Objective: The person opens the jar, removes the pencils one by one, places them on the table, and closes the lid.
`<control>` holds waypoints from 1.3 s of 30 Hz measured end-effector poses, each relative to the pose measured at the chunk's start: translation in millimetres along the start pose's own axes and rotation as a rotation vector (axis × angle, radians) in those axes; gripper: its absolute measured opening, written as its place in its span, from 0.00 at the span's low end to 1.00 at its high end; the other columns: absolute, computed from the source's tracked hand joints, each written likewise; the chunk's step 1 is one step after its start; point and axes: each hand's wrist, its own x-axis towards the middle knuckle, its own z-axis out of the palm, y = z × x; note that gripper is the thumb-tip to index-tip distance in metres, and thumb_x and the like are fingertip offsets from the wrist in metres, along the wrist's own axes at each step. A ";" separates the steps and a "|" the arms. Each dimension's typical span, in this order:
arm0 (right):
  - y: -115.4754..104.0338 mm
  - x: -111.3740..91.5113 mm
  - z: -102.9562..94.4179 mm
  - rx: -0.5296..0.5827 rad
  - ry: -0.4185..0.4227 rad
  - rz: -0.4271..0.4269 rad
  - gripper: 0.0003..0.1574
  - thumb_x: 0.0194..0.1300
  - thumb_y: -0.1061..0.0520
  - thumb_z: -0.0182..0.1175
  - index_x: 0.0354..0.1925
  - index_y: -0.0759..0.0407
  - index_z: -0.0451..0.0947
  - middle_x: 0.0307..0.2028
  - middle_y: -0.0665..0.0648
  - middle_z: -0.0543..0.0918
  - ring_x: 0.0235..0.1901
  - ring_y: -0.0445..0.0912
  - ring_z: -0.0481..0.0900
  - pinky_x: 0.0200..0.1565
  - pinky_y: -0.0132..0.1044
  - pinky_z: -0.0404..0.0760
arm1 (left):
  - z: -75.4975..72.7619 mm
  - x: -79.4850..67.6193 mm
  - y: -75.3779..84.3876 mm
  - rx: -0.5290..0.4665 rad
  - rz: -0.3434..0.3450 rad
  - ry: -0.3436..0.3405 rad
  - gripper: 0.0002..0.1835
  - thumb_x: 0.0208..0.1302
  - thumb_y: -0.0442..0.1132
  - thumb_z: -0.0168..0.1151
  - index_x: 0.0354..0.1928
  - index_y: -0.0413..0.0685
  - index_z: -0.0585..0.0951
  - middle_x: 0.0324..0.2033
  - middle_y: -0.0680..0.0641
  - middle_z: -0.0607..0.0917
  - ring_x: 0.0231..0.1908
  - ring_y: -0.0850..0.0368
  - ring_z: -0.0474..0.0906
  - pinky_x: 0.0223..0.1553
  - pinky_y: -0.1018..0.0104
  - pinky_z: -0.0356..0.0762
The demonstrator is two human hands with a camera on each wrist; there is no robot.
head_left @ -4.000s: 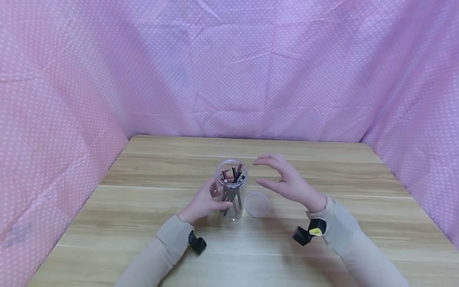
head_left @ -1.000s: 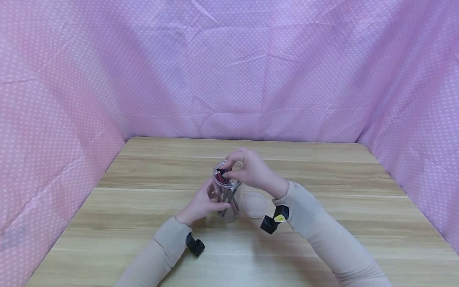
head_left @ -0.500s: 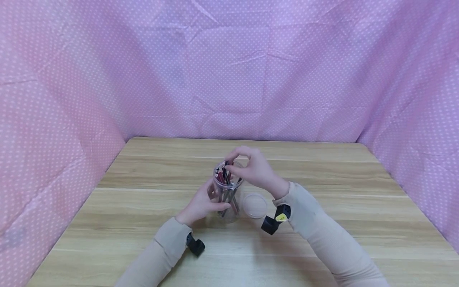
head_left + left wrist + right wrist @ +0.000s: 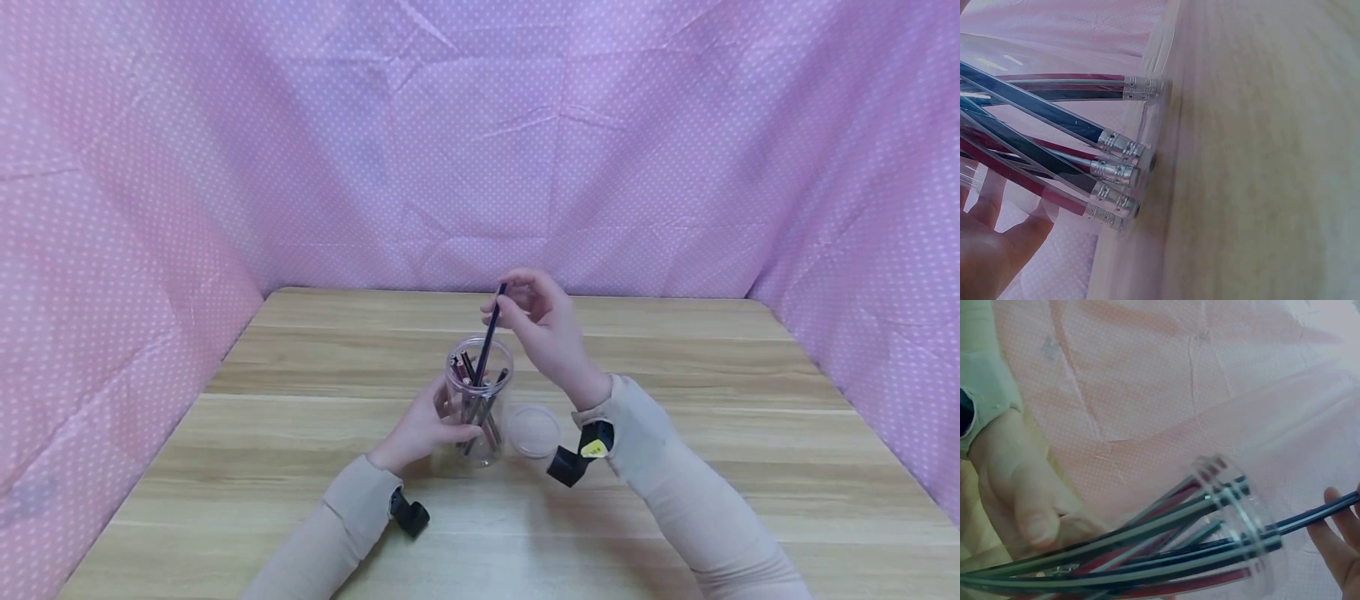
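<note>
A clear plastic jar point(image 4: 487, 457) stands upright on the table, its mouth uncovered. My left hand point(image 4: 420, 429) grips its side from the left. Several dark and red pencils point(image 4: 1054, 159) lean inside, their metal eraser ends down at the jar's base. My right hand point(image 4: 547, 333), above and right of the rim, pinches one dark pencil point(image 4: 491, 329) near its upper end. That pencil is tilted, its lower part still within the jar. In the right wrist view, the pinched pencil point(image 4: 1310, 516) passes out through the jar's mouth towards my fingers.
A round clear lid point(image 4: 533, 432) lies flat on the wooden table point(image 4: 315, 350) just right of the jar. Pink dotted cloth point(image 4: 480, 167) hangs behind the table and along both sides.
My right hand came from the right to the jar, reached into its mouth, and has since risen, drawing one dark pencil partly out. The left hand keeps its grip on the jar.
</note>
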 end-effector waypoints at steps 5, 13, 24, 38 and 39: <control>-7.0 6.8 -4.9 0.053 0.110 -0.075 0.12 0.63 0.76 0.48 0.45 0.70 0.69 0.33 0.50 0.82 0.31 0.41 0.84 0.38 0.42 0.86 | -0.8 0.0 0.4 0.030 -0.007 0.011 0.47 0.46 0.31 0.72 0.70 0.46 0.60 0.64 0.40 0.71 0.61 0.39 0.70 0.62 0.41 0.65; -14.7 14.2 -17.9 0.111 0.312 -0.057 0.19 0.66 0.72 0.48 0.45 0.50 0.71 0.39 0.52 0.74 0.34 0.41 0.82 0.38 0.37 0.86 | -0.5 1.4 1.2 0.028 -0.016 0.009 0.46 0.46 0.31 0.72 0.68 0.45 0.61 0.63 0.39 0.71 0.61 0.38 0.69 0.63 0.42 0.65; -2.8 23.4 -39.6 0.318 0.560 0.129 0.14 0.70 0.69 0.43 0.45 0.52 0.67 0.39 0.51 0.70 0.37 0.43 0.77 0.40 0.36 0.86 | -0.7 1.9 -4.5 0.031 -0.056 0.010 0.45 0.47 0.33 0.73 0.68 0.49 0.62 0.66 0.43 0.68 0.65 0.39 0.64 0.65 0.40 0.60; 23.5 22.4 -82.5 0.621 0.680 0.552 0.09 0.71 0.68 0.41 0.43 0.56 0.63 0.41 0.53 0.66 0.37 0.41 0.73 0.39 0.31 0.84 | 0.2 -0.3 -2.3 0.022 -0.021 0.003 0.49 0.47 0.31 0.72 0.71 0.51 0.57 0.66 0.42 0.68 0.66 0.40 0.62 0.66 0.39 0.58; 24.0 21.6 -84.3 0.626 0.676 0.565 0.09 0.71 0.68 0.41 0.44 0.56 0.63 0.41 0.53 0.66 0.37 0.41 0.73 0.39 0.31 0.84 | 0.1 -0.1 -2.0 0.020 -0.019 0.004 0.49 0.47 0.31 0.72 0.71 0.51 0.58 0.66 0.42 0.69 0.66 0.40 0.62 0.65 0.39 0.59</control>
